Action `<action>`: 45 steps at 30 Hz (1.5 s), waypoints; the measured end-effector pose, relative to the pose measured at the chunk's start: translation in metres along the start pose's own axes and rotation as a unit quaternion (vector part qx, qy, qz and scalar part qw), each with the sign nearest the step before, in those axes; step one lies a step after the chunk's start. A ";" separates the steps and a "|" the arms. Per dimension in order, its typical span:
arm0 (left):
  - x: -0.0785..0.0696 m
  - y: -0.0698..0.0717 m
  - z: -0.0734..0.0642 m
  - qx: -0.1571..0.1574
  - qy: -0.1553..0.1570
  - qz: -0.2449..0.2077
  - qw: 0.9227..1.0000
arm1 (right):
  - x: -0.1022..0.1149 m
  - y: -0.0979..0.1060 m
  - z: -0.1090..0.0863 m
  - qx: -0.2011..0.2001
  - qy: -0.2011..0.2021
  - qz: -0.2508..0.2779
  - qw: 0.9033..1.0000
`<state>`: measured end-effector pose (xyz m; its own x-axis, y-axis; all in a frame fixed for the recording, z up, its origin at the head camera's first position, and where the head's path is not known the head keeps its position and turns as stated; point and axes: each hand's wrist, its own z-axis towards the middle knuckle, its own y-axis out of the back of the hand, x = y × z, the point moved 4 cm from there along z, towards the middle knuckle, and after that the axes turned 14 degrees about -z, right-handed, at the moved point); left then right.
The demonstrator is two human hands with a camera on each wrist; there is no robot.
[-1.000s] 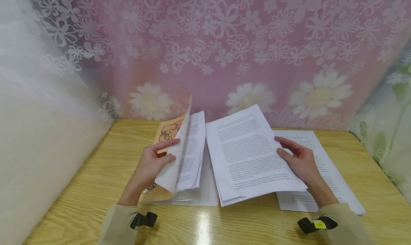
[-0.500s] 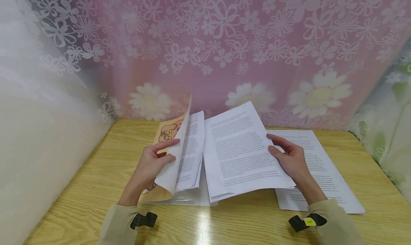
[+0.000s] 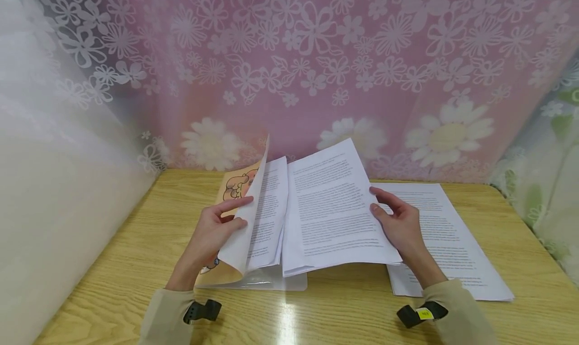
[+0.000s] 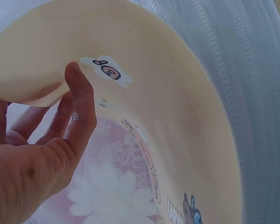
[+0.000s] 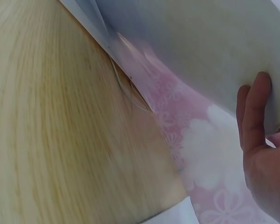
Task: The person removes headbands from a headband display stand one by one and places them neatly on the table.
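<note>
My left hand (image 3: 217, 229) pinches the raised front cover (image 3: 242, 254) of a document folder, bending it leftward. Peach with cartoon animals outside, the cover (image 4: 186, 93) curves over my left fingers in the left wrist view. Printed pages (image 3: 268, 214) stand inside the folder, above its clear back sheet (image 3: 294, 283). A thin stack of printed paper (image 3: 334, 209) is gripped at its right edge by my right hand (image 3: 400, 227). It tilts up off the table, its left edge against the folder's pages. The right wrist view shows its underside (image 5: 200, 46) and my fingers beneath.
Another stack of printed paper (image 3: 457, 249) lies on the wooden table (image 3: 122, 264) at the right, partly behind my right hand. A pink flowered curtain (image 3: 294, 84) hangs close along the table's back edge. Pale curtains (image 3: 59, 159) enclose the sides.
My right hand has carried its paper stack leftward and slightly up, until it covers more of the folder's clear back. My left hand and the cover have stayed in place.
</note>
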<state>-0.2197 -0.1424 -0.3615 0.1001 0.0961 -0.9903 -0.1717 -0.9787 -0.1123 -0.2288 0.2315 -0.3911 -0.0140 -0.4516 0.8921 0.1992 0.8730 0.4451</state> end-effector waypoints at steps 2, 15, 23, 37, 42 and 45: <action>0.000 0.000 0.000 0.001 0.000 0.000 1.000 | 0.001 -0.002 -0.001 -0.007 -0.003 0.011 1.000; 0.001 -0.001 0.001 -0.005 0.006 0.004 1.000 | 0.008 -0.018 -0.005 -0.048 -0.009 0.061 0.997; 0.000 -0.001 0.001 -0.001 0.004 0.000 1.000 | 0.008 -0.030 -0.007 -0.047 -0.008 0.080 0.996; 0.000 -0.001 0.000 -0.001 0.005 -0.002 1.000 | 0.010 -0.033 -0.013 -0.055 0.013 0.055 0.997; 0.001 -0.001 0.000 -0.003 0.003 0.002 1.000 | 0.011 -0.030 -0.015 -0.055 0.018 0.061 0.996; 0.001 -0.001 0.001 -0.001 0.001 0.003 1.000 | 0.011 -0.031 -0.014 -0.055 0.018 0.071 0.996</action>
<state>-0.2201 -0.1417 -0.3624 0.1010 0.0903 -0.9908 -0.1697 -0.9797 -0.1066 -0.2211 0.1968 -0.3967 0.0558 -0.3337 0.9410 0.3024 0.9039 0.3026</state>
